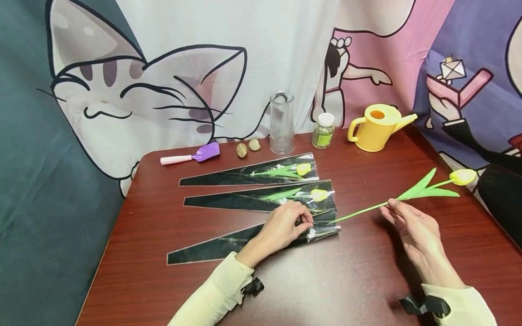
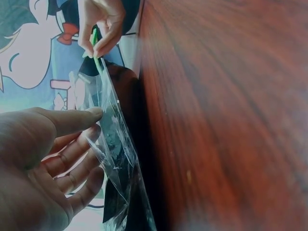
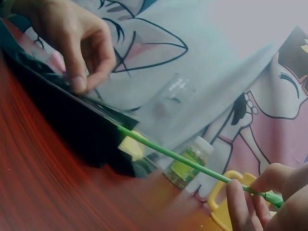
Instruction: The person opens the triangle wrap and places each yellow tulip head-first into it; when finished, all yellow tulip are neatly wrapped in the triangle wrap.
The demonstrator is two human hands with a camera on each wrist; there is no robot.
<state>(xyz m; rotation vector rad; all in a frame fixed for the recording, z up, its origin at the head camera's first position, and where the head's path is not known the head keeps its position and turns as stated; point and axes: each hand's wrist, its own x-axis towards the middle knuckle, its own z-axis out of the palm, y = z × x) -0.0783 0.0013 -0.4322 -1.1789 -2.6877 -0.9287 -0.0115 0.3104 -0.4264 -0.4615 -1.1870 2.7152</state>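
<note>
My right hand (image 1: 418,233) pinches the green stem of a yellow artificial tulip (image 1: 463,177) just below its leaves. The bloom points to the far right, and the stem's lower end lies at the wide mouth of the nearest black-and-clear flower sleeve (image 1: 200,251). With thumb and fingertips my left hand (image 1: 283,228) pinches that sleeve near its mouth. In the left wrist view the clear film (image 2: 113,139) is raised between thumb and fingers. Behind it lie a middle sleeve (image 1: 220,202) and a far sleeve (image 1: 216,179), each with a yellow tulip inside.
Along the back stand a clear glass vase (image 1: 282,129), a white-capped jar (image 1: 323,132) and a yellow watering can (image 1: 373,131). Two stones (image 1: 242,150) and a purple scoop (image 1: 205,152) lie left of the vase. A printed curtain (image 1: 183,27) hangs behind the table.
</note>
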